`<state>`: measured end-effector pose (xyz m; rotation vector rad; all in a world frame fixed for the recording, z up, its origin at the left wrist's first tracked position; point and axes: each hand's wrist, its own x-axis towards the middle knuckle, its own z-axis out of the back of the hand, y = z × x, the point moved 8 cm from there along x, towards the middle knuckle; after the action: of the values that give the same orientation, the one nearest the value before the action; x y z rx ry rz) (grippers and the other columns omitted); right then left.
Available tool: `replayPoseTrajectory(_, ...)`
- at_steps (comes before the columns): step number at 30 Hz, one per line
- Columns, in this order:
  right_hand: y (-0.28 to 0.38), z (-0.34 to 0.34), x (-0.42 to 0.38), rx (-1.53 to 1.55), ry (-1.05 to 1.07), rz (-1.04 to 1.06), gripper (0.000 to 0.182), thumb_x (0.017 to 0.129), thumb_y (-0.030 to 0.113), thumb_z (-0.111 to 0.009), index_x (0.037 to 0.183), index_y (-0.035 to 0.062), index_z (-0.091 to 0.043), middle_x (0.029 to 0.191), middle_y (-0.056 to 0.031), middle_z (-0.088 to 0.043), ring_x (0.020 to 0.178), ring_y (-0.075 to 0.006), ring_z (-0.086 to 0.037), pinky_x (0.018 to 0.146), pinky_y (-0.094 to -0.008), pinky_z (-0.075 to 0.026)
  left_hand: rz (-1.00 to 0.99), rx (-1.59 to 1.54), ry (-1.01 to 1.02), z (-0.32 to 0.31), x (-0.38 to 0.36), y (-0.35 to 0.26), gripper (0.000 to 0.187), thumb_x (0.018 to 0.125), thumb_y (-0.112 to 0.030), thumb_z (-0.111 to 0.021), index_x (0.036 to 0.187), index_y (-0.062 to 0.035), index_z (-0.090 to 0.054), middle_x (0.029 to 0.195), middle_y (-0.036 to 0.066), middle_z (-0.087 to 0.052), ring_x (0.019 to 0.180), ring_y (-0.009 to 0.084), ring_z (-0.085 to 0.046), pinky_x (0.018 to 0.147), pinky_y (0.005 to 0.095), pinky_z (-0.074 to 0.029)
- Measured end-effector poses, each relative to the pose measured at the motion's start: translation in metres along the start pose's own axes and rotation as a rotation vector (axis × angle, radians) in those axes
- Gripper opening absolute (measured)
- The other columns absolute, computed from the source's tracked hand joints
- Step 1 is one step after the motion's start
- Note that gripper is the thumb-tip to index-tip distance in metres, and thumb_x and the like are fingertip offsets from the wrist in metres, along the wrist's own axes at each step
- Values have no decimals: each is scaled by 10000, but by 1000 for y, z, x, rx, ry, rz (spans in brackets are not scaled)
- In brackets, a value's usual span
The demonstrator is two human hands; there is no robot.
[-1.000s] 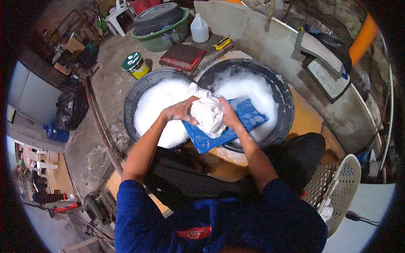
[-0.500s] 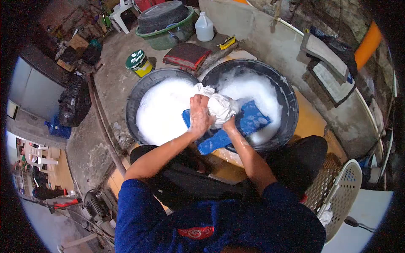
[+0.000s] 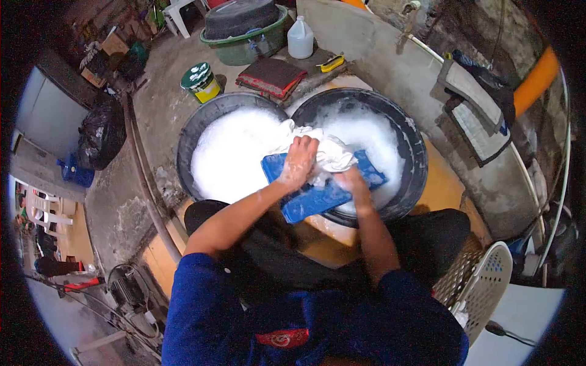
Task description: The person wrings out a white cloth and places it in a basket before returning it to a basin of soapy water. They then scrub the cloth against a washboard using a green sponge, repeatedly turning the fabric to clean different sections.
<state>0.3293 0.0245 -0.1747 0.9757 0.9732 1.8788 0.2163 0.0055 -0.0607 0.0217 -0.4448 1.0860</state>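
Observation:
A wet white cloth (image 3: 332, 151) lies bunched over a blue board (image 3: 299, 206), which rests across the rims of two dark tubs. My left hand (image 3: 299, 161) is closed on the cloth's left part. At the cloth's lower right end, my right hand (image 3: 353, 181) grips it, its fingers partly hidden. White suds fill the left tub (image 3: 186, 146); the right tub (image 3: 416, 152) holds suds and water.
Beyond the tubs are a green-lidded bucket (image 3: 200, 82), a folded dark mat (image 3: 271, 77), a yellow brush (image 3: 331, 63), a jug (image 3: 300, 38) and a green basin (image 3: 244, 52). A perforated basket (image 3: 488, 287) stands at lower right.
The cloth has spread out from a tight bunch along the board. My right hand has moved right, and my left hand slightly right and down.

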Motion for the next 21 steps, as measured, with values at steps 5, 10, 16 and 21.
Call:
replayPoseTrajectory(5, 112, 24, 18, 288, -203, -110, 615, 670, 105, -684, 1188, 5, -369, 1079, -147, -508, 1006, -220, -481, 852, -332, -402, 116, -255, -316, 29, 24, 51, 482, 499, -2, -649, 929, 6, -431, 813, 200, -507, 802, 368, -494, 709, 414, -410)
replayPoseTrajectory(10, 90, 24, 17, 148, -445, -48, 518, 682, 155, -656, 1123, -7, -437, 1024, -168, -511, 1003, -246, -479, 863, -351, -377, 112, -374, -209, 35, 24, 32, 452, 499, -50, -680, 863, -4, -415, 775, 206, -519, 769, 376, -509, 705, 424, -415)
replayPoseTrajectory(16, 10, 2, -9, -541, -457, 35, 444, 689, 128, -633, 1078, 20, -449, 1036, -105, -533, 980, -192, -500, 858, -300, -383, 48, -220, -25, 18, -24, -34, 488, 613, -104, -636, 986, 76, -379, 915, 235, -431, 878, 377, -432, 764, 421, -384)
replayPoseTrajectory(21, 1, 7, -37, -358, -274, -7, 457, 690, 138, -625, 1094, 21, -444, 1045, -105, -529, 985, -199, -499, 867, -302, -378, -66, -438, 335, -21, -26, -28, 331, 618, -43, -560, 939, -7, -488, 972, 211, -458, 871, 368, -462, 702, 414, -425)
